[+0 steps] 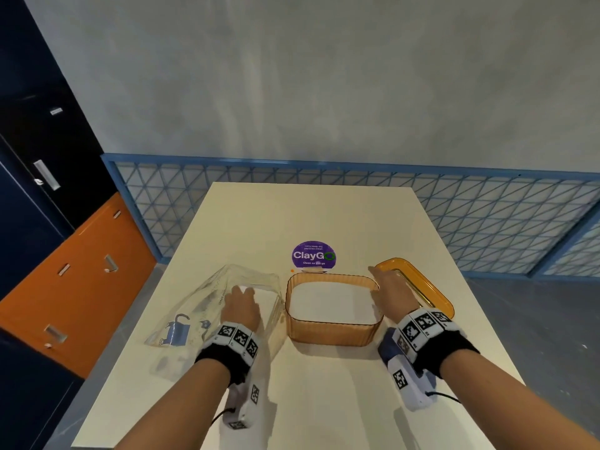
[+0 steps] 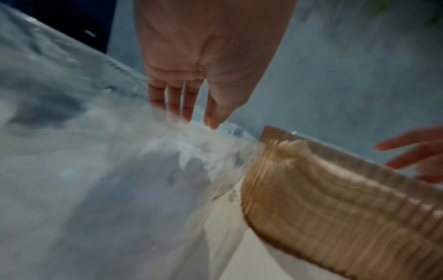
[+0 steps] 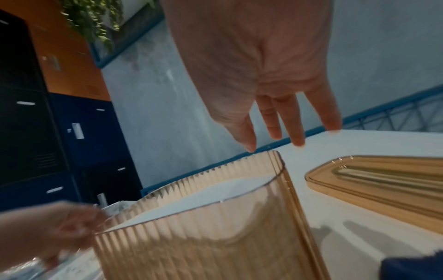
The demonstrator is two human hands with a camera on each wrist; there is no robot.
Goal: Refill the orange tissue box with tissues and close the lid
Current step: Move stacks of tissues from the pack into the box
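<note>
The orange ribbed tissue box [image 1: 334,329] [image 2: 335,214] [image 3: 215,236] stands open in the middle of the table, with white tissues [image 1: 332,302] [image 3: 203,197] inside. Its orange lid [image 1: 418,287] [image 3: 383,181] lies flat on the table to the right. A clear plastic tissue wrapper [image 1: 207,306] [image 2: 95,170] lies left of the box. My left hand [image 1: 242,305] [image 2: 189,94] hovers over the wrapper with straight fingers that touch it. My right hand [image 1: 388,289] [image 3: 275,117] is spread open above the box's right rim, between box and lid, holding nothing.
A purple round sticker [image 1: 313,254] sits on the cream table [image 1: 324,401] behind the box. A blue mesh railing [image 1: 487,222] runs beyond the far edge. Orange and dark blue lockers [image 1: 65,254] stand on the left.
</note>
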